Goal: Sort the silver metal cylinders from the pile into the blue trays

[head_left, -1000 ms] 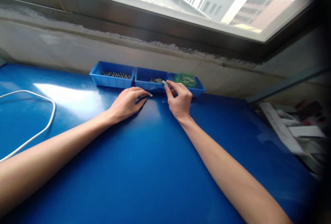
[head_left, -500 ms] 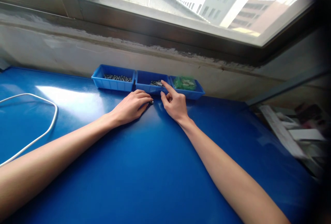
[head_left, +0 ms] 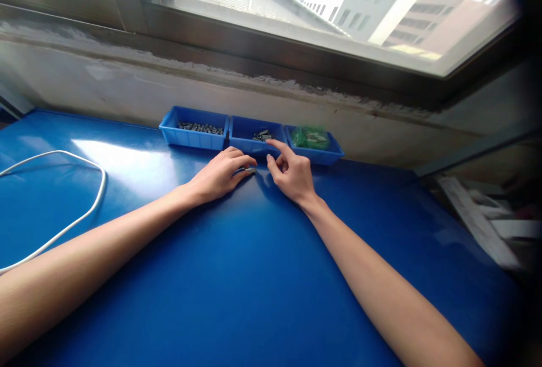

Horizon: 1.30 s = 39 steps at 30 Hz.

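Note:
My left hand [head_left: 224, 172] rests low over the blue table, its fingers pinched on a small metal piece [head_left: 250, 170] whose tip shows past the fingertips. Its exact kind is too small to tell. To the right, my right hand [head_left: 294, 174] is held in front of the middle blue bin [head_left: 256, 144], thumb and index finger apart with nothing between them. That index fingertip is at the bin's front rim. Inside the middle bin lie several small metal parts [head_left: 262, 136]. Many small grey metal pieces [head_left: 201, 128] fill the bottom of the left bin [head_left: 195, 140].
The right bin [head_left: 328, 156] holds a green bag [head_left: 311, 137]. All the bins stand in a row by the wall under a window [head_left: 262, 39]. A white cable [head_left: 101, 186] curves over the table [head_left: 237, 288] at left. Blurred items [head_left: 483, 214] lie beyond the right edge.
My right index finger has drawn back and down from over the middle bin to its front rim. More of the metal piece shows in my left hand. The view has shifted slightly.

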Motion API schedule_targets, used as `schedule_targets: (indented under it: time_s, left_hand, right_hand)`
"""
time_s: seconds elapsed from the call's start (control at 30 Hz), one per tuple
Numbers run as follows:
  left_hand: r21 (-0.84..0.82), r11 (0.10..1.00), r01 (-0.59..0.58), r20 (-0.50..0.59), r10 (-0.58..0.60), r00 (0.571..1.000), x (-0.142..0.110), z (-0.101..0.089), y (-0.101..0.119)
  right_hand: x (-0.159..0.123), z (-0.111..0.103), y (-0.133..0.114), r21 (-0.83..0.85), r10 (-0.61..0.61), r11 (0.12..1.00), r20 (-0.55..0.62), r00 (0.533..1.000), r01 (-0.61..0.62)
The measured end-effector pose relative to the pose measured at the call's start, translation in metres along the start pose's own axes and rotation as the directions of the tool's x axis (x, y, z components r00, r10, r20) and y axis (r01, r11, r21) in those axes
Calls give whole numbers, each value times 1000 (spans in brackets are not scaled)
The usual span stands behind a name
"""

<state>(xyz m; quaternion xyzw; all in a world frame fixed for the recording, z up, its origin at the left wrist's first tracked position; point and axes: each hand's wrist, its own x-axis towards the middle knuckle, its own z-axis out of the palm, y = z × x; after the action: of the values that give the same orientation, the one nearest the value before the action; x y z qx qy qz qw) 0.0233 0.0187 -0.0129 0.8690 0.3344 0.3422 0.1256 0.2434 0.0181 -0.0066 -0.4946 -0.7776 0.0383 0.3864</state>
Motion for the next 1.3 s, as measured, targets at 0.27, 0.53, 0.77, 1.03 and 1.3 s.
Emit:
schedule_targets:
  time_s: [0.27,0.53,0.77,1.03,1.3]
  left_hand:
    - [-507,828,237,-72,-315,946,1,-6,0]
    - [-579,775,251,-27,-326,945,3,-6,2]
    - [-129,962,239,-230,-264,937,2,-4,4]
    - [48,968,248,-104,-242,965,-3,-2,3]
    - [-265,927,266,-163,-315,935,1,-1,-1]
  right_hand:
    - [-5,-1,-2,43,-187,982,118,975,183]
    - [-5,2,2,10,-348,937,109,931,350]
    - [-1,4,-6,-51,-167,985,-128,978,162]
    - [17,16,-12,7,178,983,-252,951,-183]
    - [13,17,-16,-24,163,985,-206,965,-171]
